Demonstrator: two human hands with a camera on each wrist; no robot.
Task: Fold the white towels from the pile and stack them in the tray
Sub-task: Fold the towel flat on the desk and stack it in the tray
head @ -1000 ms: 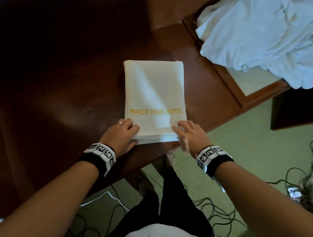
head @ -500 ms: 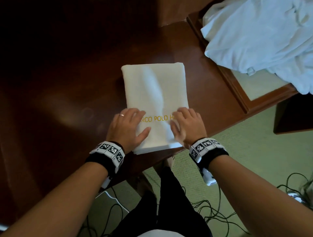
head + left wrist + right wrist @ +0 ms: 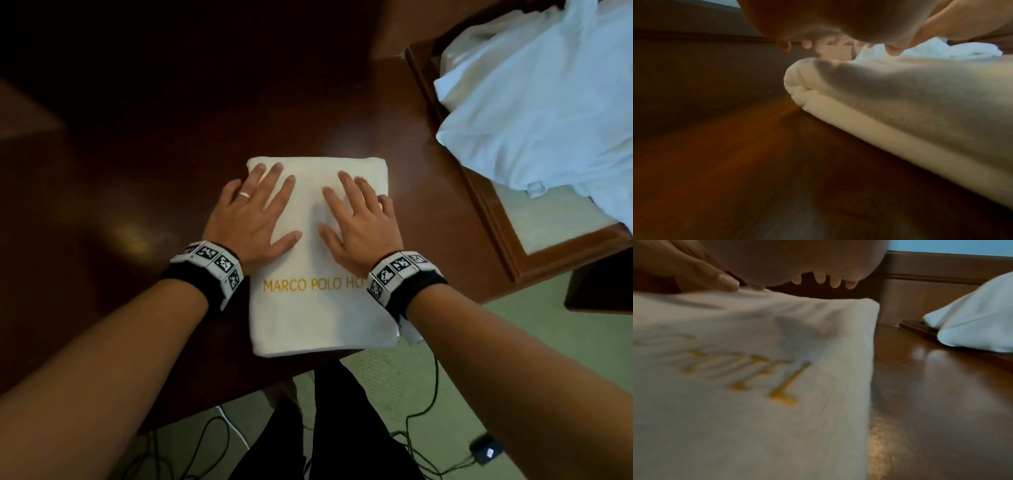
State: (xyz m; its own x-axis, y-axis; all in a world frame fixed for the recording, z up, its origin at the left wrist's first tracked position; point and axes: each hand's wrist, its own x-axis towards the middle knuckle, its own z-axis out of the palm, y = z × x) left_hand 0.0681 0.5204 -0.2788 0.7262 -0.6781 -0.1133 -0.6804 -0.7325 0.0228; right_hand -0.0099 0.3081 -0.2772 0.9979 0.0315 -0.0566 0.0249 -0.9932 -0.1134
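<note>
Pressing flat with fingers spread, the left hand [image 3: 254, 213] and right hand [image 3: 360, 219] grip nothing, palms down on the folded towel [image 3: 318, 308] at the table [image 3: 137, 171] edge. Its gold lettering is partly hidden by the right wrist; the towel pile [image 3: 548, 102] covers most of the tray [image 3: 496, 219].

Folded towel [image 3: 318, 308]: soft matt terry cloth, yellow stitched lettering; table [image 3: 137, 171]: dark glossy polished wood; pile [image 3: 548, 102]: matt white cloth.

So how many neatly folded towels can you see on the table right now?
1. The folded towel lies at the table's near edge under both flat hands. The pile in the tray is unfolded and may hide others.
</note>
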